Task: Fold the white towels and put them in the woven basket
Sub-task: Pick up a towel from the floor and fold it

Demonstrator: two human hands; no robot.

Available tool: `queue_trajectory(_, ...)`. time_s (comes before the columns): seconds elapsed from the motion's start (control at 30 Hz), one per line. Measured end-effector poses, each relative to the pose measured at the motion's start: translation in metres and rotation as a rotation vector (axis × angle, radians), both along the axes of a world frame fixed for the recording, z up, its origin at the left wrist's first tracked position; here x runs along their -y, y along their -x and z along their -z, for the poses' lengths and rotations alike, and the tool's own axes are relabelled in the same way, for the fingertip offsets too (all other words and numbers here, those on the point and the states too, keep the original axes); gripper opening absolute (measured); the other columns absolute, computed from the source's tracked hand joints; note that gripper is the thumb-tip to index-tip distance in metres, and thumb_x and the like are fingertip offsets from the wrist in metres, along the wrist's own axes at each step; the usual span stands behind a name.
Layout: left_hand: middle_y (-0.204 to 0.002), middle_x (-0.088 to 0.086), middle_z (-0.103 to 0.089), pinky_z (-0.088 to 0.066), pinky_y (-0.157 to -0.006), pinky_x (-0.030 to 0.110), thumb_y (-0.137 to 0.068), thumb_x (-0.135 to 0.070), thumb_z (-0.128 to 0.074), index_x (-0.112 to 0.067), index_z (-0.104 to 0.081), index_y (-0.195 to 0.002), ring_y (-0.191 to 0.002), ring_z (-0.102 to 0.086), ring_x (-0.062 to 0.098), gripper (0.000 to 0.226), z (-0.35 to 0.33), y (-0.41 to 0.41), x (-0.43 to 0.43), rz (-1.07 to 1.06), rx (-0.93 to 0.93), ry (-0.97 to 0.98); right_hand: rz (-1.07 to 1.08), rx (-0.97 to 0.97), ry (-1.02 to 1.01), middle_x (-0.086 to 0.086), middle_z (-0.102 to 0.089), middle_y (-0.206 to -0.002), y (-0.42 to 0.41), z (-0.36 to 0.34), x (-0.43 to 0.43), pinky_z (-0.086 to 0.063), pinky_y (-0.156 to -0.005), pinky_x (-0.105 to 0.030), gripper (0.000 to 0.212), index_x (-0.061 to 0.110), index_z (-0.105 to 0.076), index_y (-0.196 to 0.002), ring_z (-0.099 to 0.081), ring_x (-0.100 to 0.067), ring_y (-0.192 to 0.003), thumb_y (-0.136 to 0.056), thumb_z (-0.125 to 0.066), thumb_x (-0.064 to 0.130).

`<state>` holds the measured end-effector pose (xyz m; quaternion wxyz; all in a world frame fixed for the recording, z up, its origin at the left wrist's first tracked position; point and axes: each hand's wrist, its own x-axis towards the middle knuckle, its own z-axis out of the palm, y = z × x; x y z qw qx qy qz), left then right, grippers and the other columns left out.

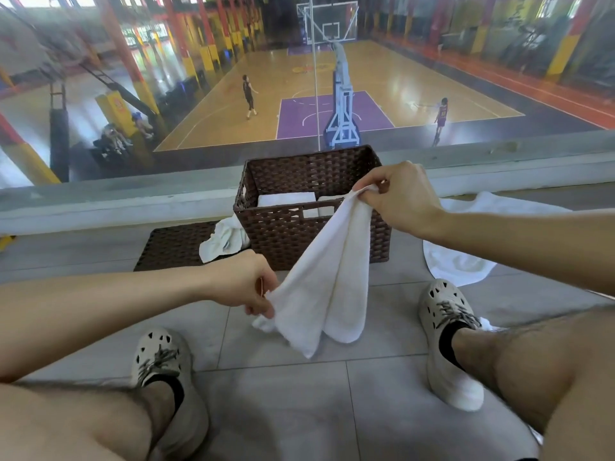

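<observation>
The left hand (pixel 244 284) sits low and near, its bare forearm reaching in from the left, fingers pinching an edge of the white towel (pixel 332 277). The right hand (pixel 401 197) is raised farther off, its forearm coming from the right, fingers curled round the towel's upper corner.

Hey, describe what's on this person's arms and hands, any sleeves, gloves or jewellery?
The left forearm and right forearm are bare, no sleeves in view. The left hand and right hand wear no gloves, watch, bracelet or ring that shows.
</observation>
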<state>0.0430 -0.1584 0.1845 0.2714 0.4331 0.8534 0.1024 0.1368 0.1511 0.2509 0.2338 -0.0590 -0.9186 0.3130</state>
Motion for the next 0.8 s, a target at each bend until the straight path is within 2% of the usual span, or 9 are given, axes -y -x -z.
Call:
queue_trajectory(0.13, -0.093, -0.014, -0.064, -0.053, -0.073, 0.03, -0.088, -0.05, -0.083, -0.024, -0.077, -0.086, -0.084, -0.063, 0.008, 0.026, 0.01, -0.002, -0.003, 0.166, -0.346, 0.127, -0.058, -0.017, -0.067, 0.028, -0.059, -0.07, 0.0, -0.007, 0.011, -0.037, -0.057, 0.001, 0.023, 0.022, -0.086, -0.099, -0.059, 0.011, -0.067, -0.096, -0.067, 0.009)
queue_trajectory(0.2, -0.102, -0.017, -0.059, -0.054, -0.081, 0.033, -0.085, -0.059, -0.082, -0.025, -0.076, -0.081, -0.09, -0.061, 0.007, 0.035, 0.012, 0.001, -0.001, 0.108, -0.314, 0.173, -0.069, -0.03, -0.082, 0.028, -0.057, -0.069, 0.0, -0.008, 0.011, -0.037, -0.058, 0.0, 0.025, 0.022, -0.087, -0.098, -0.057, 0.018, -0.069, -0.095, -0.067, 0.008)
queue_trajectory(0.27, -0.105, -0.014, -0.064, -0.058, -0.086, 0.041, -0.084, -0.066, -0.075, -0.024, -0.077, -0.077, -0.092, -0.065, 0.01, 0.043, 0.016, 0.003, 0.002, 0.071, -0.24, 0.26, -0.071, -0.038, -0.1, 0.03, -0.056, -0.071, -0.001, -0.009, 0.011, -0.035, -0.058, 0.001, 0.023, 0.022, -0.087, -0.099, -0.055, 0.02, -0.069, -0.094, -0.068, 0.009)
queue_trajectory(0.37, -0.097, -0.014, -0.073, -0.059, -0.085, 0.037, -0.091, -0.056, -0.075, -0.038, -0.074, -0.074, -0.09, -0.068, 0.006, 0.024, 0.02, 0.0, 0.002, 0.008, -0.174, 0.255, -0.103, -0.046, -0.12, 0.03, -0.056, -0.072, -0.003, -0.012, 0.012, -0.036, -0.057, 0.0, 0.021, 0.023, -0.086, -0.099, -0.056, 0.017, -0.068, -0.095, -0.07, 0.009)
queue_trajectory(0.43, -0.088, -0.019, -0.074, -0.059, -0.082, 0.03, -0.092, -0.046, -0.078, -0.034, -0.08, -0.088, -0.087, -0.07, 0.001, 0.013, 0.025, -0.003, -0.001, -0.056, -0.147, 0.164, -0.127, -0.049, -0.126, 0.027, -0.056, -0.067, -0.003, -0.014, 0.013, -0.038, -0.056, -0.001, 0.021, 0.024, -0.085, -0.098, -0.057, 0.012, -0.065, -0.095, -0.071, 0.009)
queue_trajectory(0.53, -0.098, -0.02, -0.076, -0.061, -0.089, 0.031, -0.093, -0.046, -0.078, -0.033, -0.079, -0.109, -0.092, -0.071, -0.003, 0.02, 0.027, -0.009, -0.011, -0.128, -0.125, 0.016, -0.181, -0.043, -0.164, 0.026, -0.061, -0.072, -0.004, -0.017, 0.015, -0.042, -0.061, -0.005, 0.022, 0.026, -0.085, -0.098, -0.061, 0.006, -0.07, -0.095, -0.071, 0.009)
queue_trajectory(0.67, -0.096, -0.018, -0.075, -0.06, -0.085, 0.033, -0.1, -0.045, -0.072, -0.034, -0.075, -0.104, -0.09, -0.069, 0.0, 0.012, 0.011, -0.018, -0.036, -0.309, -0.228, -0.446, -0.311, -0.041, -0.227, 0.024, -0.066, -0.076, -0.006, -0.017, 0.018, -0.049, -0.069, -0.013, 0.018, 0.024, -0.084, -0.095, -0.065, 0.003, -0.079, -0.091, -0.076, 0.008)
queue_trajectory(0.73, -0.097, -0.018, -0.072, -0.058, -0.08, 0.024, -0.093, -0.054, -0.077, -0.035, -0.071, -0.104, -0.091, -0.067, 0.0, 0.022, 0.0, -0.023, -0.051, -0.356, -0.266, -0.584, -0.35, -0.02, -0.252, 0.018, -0.069, -0.078, -0.006, -0.017, 0.018, -0.052, -0.07, -0.017, 0.015, 0.024, -0.081, -0.093, -0.067, 0.0, -0.081, -0.09, -0.079, 0.01)
queue_trajectory(0.8, -0.109, -0.018, -0.067, -0.055, -0.082, 0.021, -0.086, -0.056, -0.081, -0.034, -0.066, -0.117, -0.1, -0.065, 0.0, 0.041, -0.005, -0.024, -0.064, -0.351, -0.271, -0.603, -0.384, -0.001, -0.285, 0.018, -0.068, -0.078, -0.006, -0.017, 0.019, -0.048, -0.069, -0.01, 0.013, 0.023, -0.078, -0.093, -0.066, 0.005, -0.083, -0.09, -0.081, 0.01)
